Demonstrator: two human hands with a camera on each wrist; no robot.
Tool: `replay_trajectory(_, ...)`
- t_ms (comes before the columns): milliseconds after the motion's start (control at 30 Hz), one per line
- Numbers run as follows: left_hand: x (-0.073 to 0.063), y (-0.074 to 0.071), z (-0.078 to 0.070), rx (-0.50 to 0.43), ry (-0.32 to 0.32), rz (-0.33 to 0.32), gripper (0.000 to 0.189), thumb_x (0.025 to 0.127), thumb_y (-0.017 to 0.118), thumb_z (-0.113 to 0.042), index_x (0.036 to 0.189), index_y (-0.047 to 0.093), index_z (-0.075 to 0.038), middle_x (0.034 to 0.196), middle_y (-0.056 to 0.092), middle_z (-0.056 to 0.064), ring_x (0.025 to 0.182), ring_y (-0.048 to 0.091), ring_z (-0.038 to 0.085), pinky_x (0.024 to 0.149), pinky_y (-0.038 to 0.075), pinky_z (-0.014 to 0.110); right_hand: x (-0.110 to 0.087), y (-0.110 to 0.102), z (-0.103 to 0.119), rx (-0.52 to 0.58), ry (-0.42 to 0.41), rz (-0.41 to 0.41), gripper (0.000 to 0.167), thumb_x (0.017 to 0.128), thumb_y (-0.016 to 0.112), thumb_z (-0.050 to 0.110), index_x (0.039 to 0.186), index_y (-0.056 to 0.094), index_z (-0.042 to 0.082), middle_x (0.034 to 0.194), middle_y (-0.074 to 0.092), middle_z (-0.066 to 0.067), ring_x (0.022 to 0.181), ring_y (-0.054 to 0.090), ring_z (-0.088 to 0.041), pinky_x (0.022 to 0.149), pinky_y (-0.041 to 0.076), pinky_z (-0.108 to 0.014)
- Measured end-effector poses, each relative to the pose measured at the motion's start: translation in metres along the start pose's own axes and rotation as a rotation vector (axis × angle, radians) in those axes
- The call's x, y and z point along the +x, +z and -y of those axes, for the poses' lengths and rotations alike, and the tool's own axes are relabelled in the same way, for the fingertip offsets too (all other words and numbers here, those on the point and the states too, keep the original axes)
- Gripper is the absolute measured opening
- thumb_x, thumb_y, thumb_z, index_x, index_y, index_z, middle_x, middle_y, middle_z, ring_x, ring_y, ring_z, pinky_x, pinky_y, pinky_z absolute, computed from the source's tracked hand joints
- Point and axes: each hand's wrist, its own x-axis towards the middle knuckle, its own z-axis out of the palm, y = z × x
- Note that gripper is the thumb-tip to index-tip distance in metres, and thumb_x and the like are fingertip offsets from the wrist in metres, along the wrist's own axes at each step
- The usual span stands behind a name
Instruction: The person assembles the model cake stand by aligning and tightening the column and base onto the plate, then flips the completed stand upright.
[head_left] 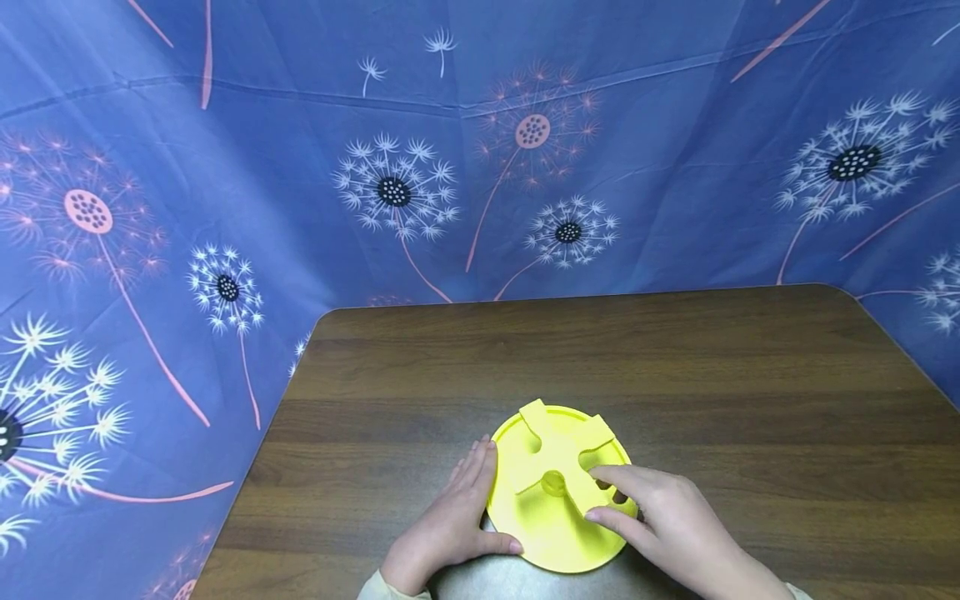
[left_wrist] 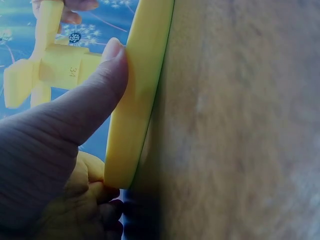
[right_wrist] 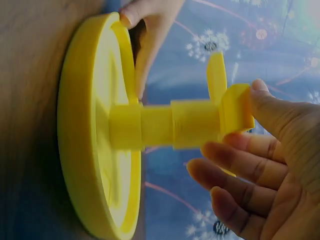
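A yellow round base (head_left: 573,546) with a raised rim lies on the table. From its centre rises a yellow post (right_wrist: 157,126), bearing a four-armed cross-shaped top (head_left: 558,457). Small raised marks show on the post in the left wrist view. My left hand (head_left: 457,517) holds the base at its rim, fingers along the left side and thumb at the near side. My right hand (head_left: 671,510) is at one arm of the cross: the thumb touches its end and the fingers bend beside and under it. Part of the post is hidden from above by the cross.
The brown wood-grain table (head_left: 750,375) reaches back to a blue cloth (head_left: 637,108) printed with dandelions, which hangs behind it and along the left side. The table's left and right edges slant outward towards me.
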Motion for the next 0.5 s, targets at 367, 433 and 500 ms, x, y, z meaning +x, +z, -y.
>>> replay_trajectory(367,0.000,0.000,-0.001,-0.017,-0.008,0.007,0.124,0.070,0.078,-0.059,0.155,0.009,0.000,0.162,0.007,0.018,0.148,0.008,0.030,0.118,0.016,0.049,0.006,0.010,0.014,-0.086,-0.067,-0.045,0.037,0.075,0.079,0.047,0.093,0.067,0.018,0.072,0.052,0.021,0.060,0.037,0.009,0.051,0.034,-0.011)
replay_trajectory(433,0.000,0.000,-0.001,-0.017,-0.008,0.006,0.124,0.071,0.078,-0.059,0.155,0.009,0.000,0.162,0.007,0.018,0.148,0.008,0.030,0.118,0.016,0.049,0.006,0.009,0.014,-0.096,-0.070,-0.043,0.037,0.075,0.078,0.048,0.093,0.068,0.017,0.073,0.053,0.021,0.060,0.037,0.009,0.051,0.035,-0.012)
replay_trajectory(500,0.000,0.000,0.000,-0.014,-0.007,0.005,0.124,0.071,0.078,-0.059,0.155,0.009,0.000,0.162,0.007,0.018,0.148,0.008,0.030,0.118,0.016,0.049,0.007,0.007,0.013,-0.100,-0.072,-0.048,0.038,0.075,0.078,0.049,0.094,0.070,0.017,0.077,0.060,0.019,0.061,0.043,0.009,0.051,0.038,-0.012)
